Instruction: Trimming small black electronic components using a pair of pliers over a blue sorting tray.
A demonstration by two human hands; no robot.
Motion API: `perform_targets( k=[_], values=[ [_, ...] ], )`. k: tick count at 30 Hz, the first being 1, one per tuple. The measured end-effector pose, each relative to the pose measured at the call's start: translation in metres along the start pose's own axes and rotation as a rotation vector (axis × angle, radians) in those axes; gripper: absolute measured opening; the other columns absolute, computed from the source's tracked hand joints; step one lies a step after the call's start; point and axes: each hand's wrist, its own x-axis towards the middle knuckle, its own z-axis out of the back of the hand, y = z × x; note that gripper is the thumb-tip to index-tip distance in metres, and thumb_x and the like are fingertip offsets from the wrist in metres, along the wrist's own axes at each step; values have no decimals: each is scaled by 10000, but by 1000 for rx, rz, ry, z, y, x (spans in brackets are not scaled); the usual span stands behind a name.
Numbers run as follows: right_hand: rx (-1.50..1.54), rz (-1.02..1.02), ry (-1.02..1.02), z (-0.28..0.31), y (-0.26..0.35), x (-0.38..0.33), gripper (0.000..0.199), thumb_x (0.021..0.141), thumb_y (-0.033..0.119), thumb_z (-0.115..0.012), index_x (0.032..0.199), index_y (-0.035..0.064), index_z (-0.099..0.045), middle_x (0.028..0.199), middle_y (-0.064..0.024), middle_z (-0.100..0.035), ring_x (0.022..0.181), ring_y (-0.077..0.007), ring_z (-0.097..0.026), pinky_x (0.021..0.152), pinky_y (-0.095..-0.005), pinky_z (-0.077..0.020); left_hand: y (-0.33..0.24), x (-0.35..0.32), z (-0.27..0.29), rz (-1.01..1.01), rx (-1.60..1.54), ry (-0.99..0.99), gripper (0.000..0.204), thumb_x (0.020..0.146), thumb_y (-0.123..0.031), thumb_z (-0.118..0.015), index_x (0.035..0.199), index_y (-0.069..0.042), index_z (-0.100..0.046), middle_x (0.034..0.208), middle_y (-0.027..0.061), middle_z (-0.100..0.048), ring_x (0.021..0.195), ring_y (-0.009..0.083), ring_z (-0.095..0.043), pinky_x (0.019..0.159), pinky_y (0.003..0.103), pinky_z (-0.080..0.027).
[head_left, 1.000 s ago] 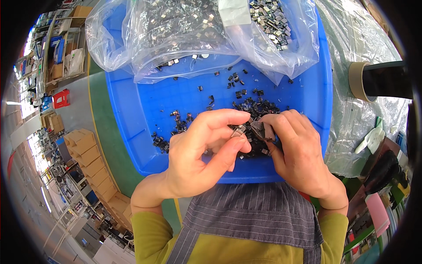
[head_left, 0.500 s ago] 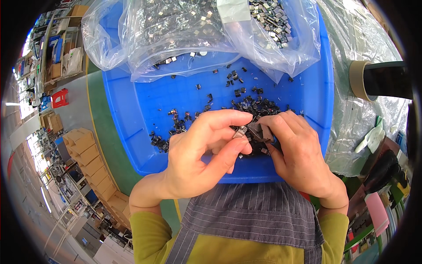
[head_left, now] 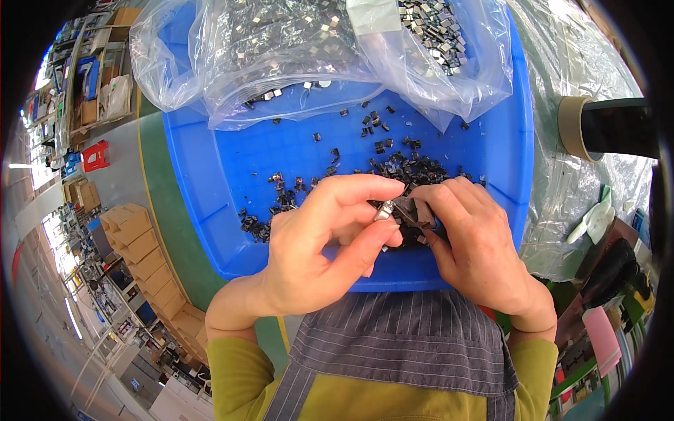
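Observation:
My left hand (head_left: 324, 249) pinches a small silver metal piece (head_left: 385, 210) between thumb and forefinger over the near side of a blue plastic tray (head_left: 210, 189). My right hand (head_left: 472, 242) meets it fingertip to fingertip and grips a small dark plastic part (head_left: 408, 210) pressed against the metal piece. Both hands hover just above a scatter of several small black parts (head_left: 393, 165) lying on the tray floor. At the tray's far end lie clear plastic bags (head_left: 295, 49) filled with many small silver pieces.
A roll of brown tape on a black tube (head_left: 583, 126) lies at the right on crinkled clear plastic sheeting (head_left: 569, 210). A white clip-like item (head_left: 593, 221) sits below it. Cardboard boxes (head_left: 133, 231) and a red stool (head_left: 95, 156) stand on the floor at the left.
Both hands stayed together over the tray's near side, with only small finger shifts as the metal piece and the dark part are pressed together.

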Motion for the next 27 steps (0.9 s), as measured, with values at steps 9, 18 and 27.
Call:
perform_targets(
  k=[9,18,27],
  values=[
    [83,-14,-15,-1,-1,0,330,708,-17,-648,1011,33,-525,866,-141,-557,830,-351,-555,721,-431,-444,-1,1,1,13,6,17,296,951,-43,-514,1218,62,-442,829,159,-660,576,105,-562,554,208,-461],
    [128,-36,12,1,0,1,274,755,-6,-628,1005,40,-525,845,-148,-564,819,-353,-558,711,-435,-443,-2,1,2,-4,4,26,307,966,-107,-517,1216,56,-446,815,158,-658,578,101,-554,549,206,-453],
    [431,-51,145,8,0,2,205,821,27,-613,1010,14,-535,884,-179,-596,866,-387,-581,713,-449,-459,9,4,6,-204,114,125,311,968,-92,-497,1240,45,-434,860,152,-635,636,102,-565,547,194,-446]
  ],
)
